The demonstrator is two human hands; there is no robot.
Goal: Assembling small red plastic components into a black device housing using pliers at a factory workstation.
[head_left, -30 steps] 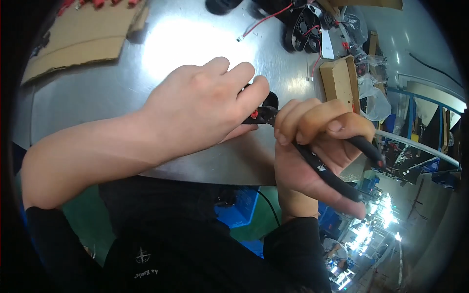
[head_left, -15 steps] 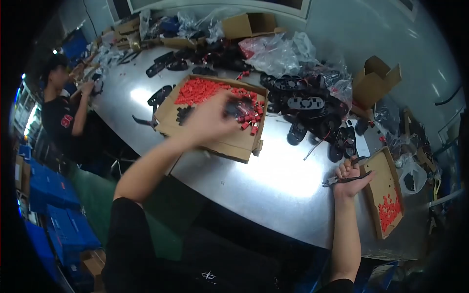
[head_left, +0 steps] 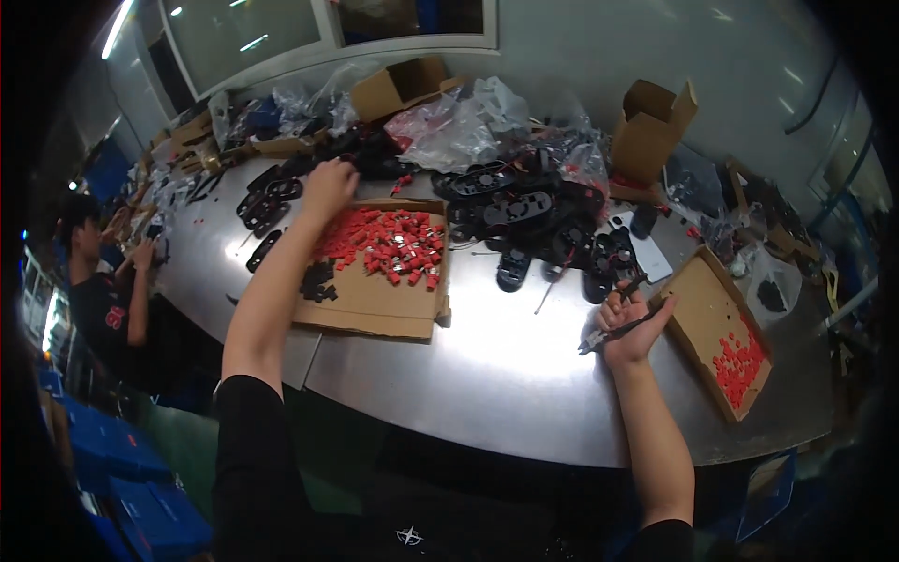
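Observation:
My left hand (head_left: pixel 330 187) reaches over the far left edge of a shallow cardboard tray (head_left: pixel 375 323), beside black plastic housings (head_left: pixel 272 192). Its fingers are bent and closed; whatever they hold is hidden against the dark parts behind. The tray carries red connectors (head_left: pixel 403 248), several with metal ends, and a small heap of black pieces (head_left: pixel 318 281). My right hand (head_left: pixel 629 328) is closed around dark-handled pliers (head_left: pixel 599 339). The pliers' jaws point left and their handles are spread apart, above the metal table near a second tray.
The second cardboard tray (head_left: pixel 688 314) holds small red pieces (head_left: pixel 738 367). A pile of black housings with wires (head_left: pixel 524 211) lies mid-table. Plastic bags (head_left: pixel 459 126) and open cartons (head_left: pixel 651 136) line the wall. At the left a co-worker (head_left: pixel 103 290) handles something at the table.
My left hand has moved from above the red connectors to beyond the tray's far left edge, uncovering them. My right hand keeps hold of the pliers. The whole view has shifted.

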